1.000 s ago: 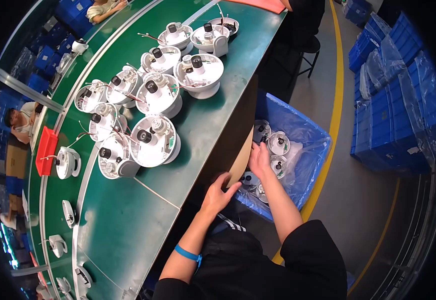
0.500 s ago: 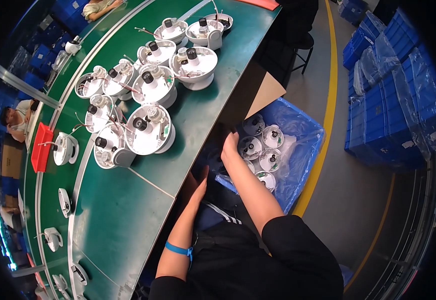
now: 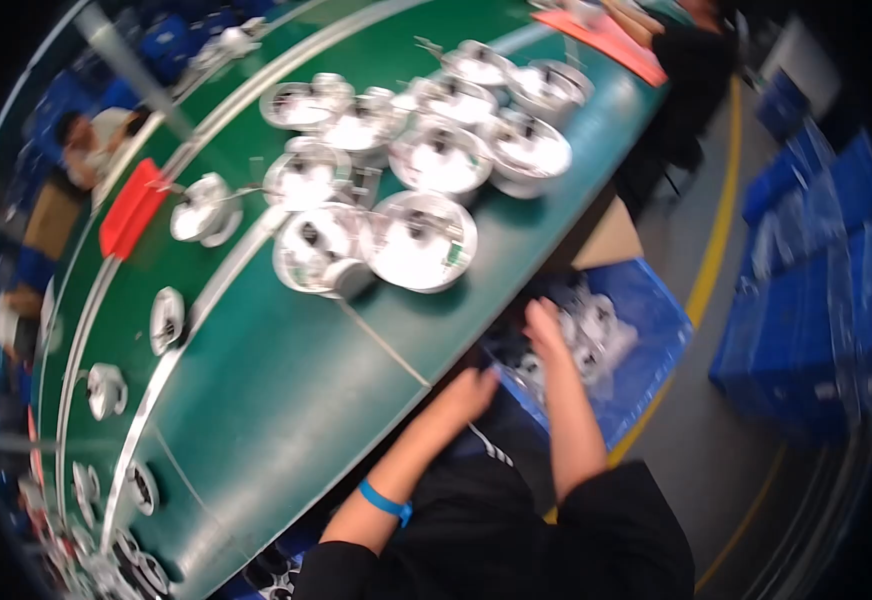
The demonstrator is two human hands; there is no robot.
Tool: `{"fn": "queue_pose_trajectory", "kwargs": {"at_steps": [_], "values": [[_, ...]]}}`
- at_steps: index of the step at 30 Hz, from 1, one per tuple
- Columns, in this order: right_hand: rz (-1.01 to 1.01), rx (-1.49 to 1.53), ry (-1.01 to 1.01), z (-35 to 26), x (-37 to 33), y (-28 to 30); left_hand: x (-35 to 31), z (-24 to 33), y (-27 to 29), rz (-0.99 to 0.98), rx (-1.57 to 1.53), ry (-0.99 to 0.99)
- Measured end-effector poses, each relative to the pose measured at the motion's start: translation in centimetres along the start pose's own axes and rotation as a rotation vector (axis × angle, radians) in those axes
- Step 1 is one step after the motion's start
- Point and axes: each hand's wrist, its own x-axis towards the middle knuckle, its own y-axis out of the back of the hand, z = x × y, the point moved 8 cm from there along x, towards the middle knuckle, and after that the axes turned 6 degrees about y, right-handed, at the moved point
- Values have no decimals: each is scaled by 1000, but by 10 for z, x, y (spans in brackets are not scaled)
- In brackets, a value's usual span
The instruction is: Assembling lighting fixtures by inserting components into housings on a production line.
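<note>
My right hand (image 3: 546,328) is over the near left part of a blue bin (image 3: 653,345). Inside that bin lie several round white camera housings (image 3: 596,318) with dark lenses. My left hand (image 3: 474,393), below a blue wristband on the forearm, is between the table edge and the bin's near corner. Motion smears the fingers of both hands, so whether either holds anything cannot be made out. On the green table (image 3: 306,390) stand several white dome camera housings (image 3: 419,240) with black lenses and thin wires, away from both hands.
A conveyor with a white rail (image 3: 218,288) curves along the table's left, carrying more housings (image 3: 204,212) and a red tray (image 3: 132,210). A cardboard flap (image 3: 611,238) stands behind the bin. Wrapped blue crates (image 3: 801,330) are at right. Co-workers (image 3: 671,60) sit farther off.
My view has swung, so the table and bin appear shifted right and lower. My left hand has come up from below the table edge toward the bin; my right hand stays over the bin.
</note>
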Motion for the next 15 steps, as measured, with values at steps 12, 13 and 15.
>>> {"fn": "queue_pose_trajectory", "kwargs": {"at_steps": [12, 13, 15], "values": [[-1680, -371, 823, -343, -351, -219, -272, 22, 154, -175, -59, -711], [-1666, -219, 712, -349, -351, -276, -269, -14, 184, -73, -157, -583], [-1431, -161, 739, -385, -314, -355, -254, -64, 242, 107, -396, -342]]}}
